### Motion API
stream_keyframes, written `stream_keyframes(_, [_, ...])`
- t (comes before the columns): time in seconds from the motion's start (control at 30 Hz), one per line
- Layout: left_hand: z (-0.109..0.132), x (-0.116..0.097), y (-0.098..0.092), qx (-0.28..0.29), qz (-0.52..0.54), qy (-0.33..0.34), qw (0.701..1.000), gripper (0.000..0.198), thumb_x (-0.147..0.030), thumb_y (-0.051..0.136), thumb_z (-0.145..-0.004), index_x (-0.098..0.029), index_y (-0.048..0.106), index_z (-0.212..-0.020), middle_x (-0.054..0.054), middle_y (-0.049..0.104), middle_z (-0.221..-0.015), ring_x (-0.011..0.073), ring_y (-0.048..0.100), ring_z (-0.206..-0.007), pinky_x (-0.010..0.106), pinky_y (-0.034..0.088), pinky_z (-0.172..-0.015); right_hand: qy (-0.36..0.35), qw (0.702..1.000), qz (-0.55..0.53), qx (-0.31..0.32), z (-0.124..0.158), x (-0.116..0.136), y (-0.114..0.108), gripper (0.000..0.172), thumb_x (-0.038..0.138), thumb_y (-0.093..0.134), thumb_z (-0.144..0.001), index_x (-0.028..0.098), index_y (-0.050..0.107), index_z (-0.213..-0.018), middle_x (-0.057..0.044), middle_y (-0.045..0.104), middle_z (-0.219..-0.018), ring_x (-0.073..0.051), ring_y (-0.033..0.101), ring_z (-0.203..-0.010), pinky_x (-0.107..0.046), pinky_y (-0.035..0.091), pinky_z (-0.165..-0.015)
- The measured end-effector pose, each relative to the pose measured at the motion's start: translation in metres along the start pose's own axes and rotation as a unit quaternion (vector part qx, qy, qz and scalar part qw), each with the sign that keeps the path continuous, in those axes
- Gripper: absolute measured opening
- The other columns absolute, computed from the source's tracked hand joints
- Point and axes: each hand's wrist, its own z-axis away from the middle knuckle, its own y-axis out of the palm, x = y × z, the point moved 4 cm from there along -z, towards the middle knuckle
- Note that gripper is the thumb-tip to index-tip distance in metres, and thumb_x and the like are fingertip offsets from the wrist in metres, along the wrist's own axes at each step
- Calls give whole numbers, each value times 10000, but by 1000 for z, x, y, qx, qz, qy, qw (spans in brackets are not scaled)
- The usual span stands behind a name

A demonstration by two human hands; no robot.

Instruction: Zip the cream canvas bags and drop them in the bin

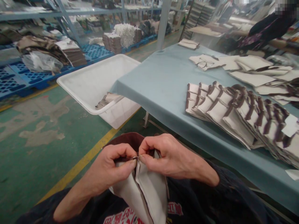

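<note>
Held over my lap is a cream fabric piece [151,189] with a dark seam line running down its middle. My left hand [112,165] is closed, thumb and forefinger pinching the upper end of that seam from the left. From the other side my right hand [168,155] pinches the same spot, and the fingertips of both nearly touch. A small dark, shiny bit shows between the fingertips, too small to make out. Behind the hands a dark brown part [130,138] rises, partly hidden by them.
On the blue-covered table [149,81] lies an overlapping row of cream pieces with brown edging [224,105]. Loose cream pieces [252,63] and thin black-handled scissors [204,63] lie beyond. A white bin [81,84] stands left of the table; blue pallets [93,51] hold stacks. Another person [268,28] is at the far right.
</note>
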Motion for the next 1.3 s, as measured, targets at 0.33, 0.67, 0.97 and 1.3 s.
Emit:
stream_keyframes(0.33, [-10,-18,-11,67,-144,53,986,137,-153,561,-862,-182,660,-772,-88,507,-613,68,445,-525,186,314,-502,-1,998,61,13,-6,0,-4,161,62,671,-852,195,633,-771,79,608,-667,-78,483,-569,-232,342,-590])
stream_keyframes(0.67, [-10,-30,-10,-4,-162,114,980,179,-154,497,-854,-195,529,-683,-92,462,-595,65,413,-511,174,304,-487,10,998,63,-18,-2,4,-5,128,262,703,-841,199,675,-949,-26,761,-906,-192,677,-805,-316,464,-773])
stream_keyframes(0.97, [-12,-20,-14,36,-80,37,995,173,-205,562,-907,-190,604,-739,-75,540,-620,87,476,-532,172,370,-486,-1,996,80,-31,-4,3,-4,37,208,680,-801,188,678,-832,17,670,-763,-137,559,-681,-282,386,-691])
stream_keyframes(1.3, [-8,-20,-12,25,-113,90,989,219,-161,565,-938,-187,654,-740,-64,617,-672,78,548,-586,160,413,-557,89,992,-87,16,-9,-16,11,80,184,663,-754,199,597,-710,77,507,-648,-94,423,-587,-241,328,-567])
